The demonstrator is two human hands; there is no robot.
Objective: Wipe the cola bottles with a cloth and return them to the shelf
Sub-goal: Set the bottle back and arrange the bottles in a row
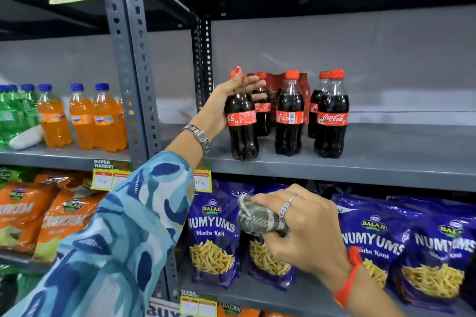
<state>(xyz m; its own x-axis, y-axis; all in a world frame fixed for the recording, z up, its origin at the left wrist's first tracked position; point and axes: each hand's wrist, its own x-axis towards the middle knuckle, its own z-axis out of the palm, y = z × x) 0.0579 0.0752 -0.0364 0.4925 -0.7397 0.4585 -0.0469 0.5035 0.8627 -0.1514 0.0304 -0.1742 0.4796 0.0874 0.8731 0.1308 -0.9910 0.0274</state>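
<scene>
While my left hand (233, 103) is wrapping around the neck and shoulder of a cola bottle (242, 126), I am keeping it upright with its base sitting on the grey shelf (386, 159), near the front edge at the left end of the group. My fingers are curling behind the bottle and my thumb is lying along its near side, so the grip is closed on it. The other cola bottles (332, 116) are standing just beside it to the right, some in front and some behind, with a red shrink-wrapped pack at the back. My right hand (306, 229) is hovering lower down, in front of the blue snack bags (213, 234), and it is clenching a bunched checked cloth (257, 216) in a tight fist. Orange soda bottles (85, 118) are standing in the next bay to the left.
</scene>
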